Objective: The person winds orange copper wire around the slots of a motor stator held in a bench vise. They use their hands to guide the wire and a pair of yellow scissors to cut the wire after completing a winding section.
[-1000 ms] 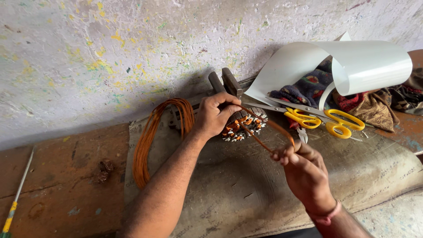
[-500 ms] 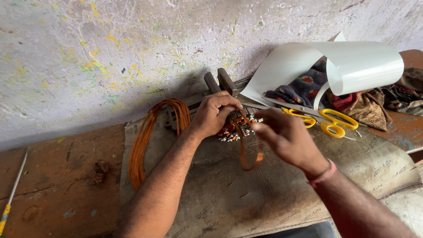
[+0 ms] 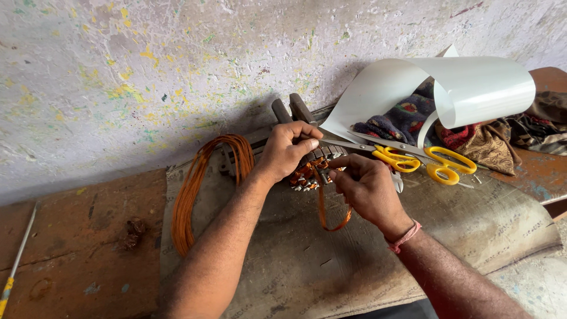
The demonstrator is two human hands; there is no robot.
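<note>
A: Two hands on one job, mid-frame. Left hand is clamped over the wound stator, holding it down on the sacking. Right hand pinches a copper wire loop betw. thumb & fingers, right beside the core.

B: Tips for doing it well?

A: I'd keep the left grip firm so the core can't roll, feed the loop flat w/o kinks, avoid scraping the enamel on slot edges.

B: Spare wire?

A: Big orange coil lies left of centre, near the left forearm. Yellow scissors sit right of centre, under the curled white sheet.
</note>
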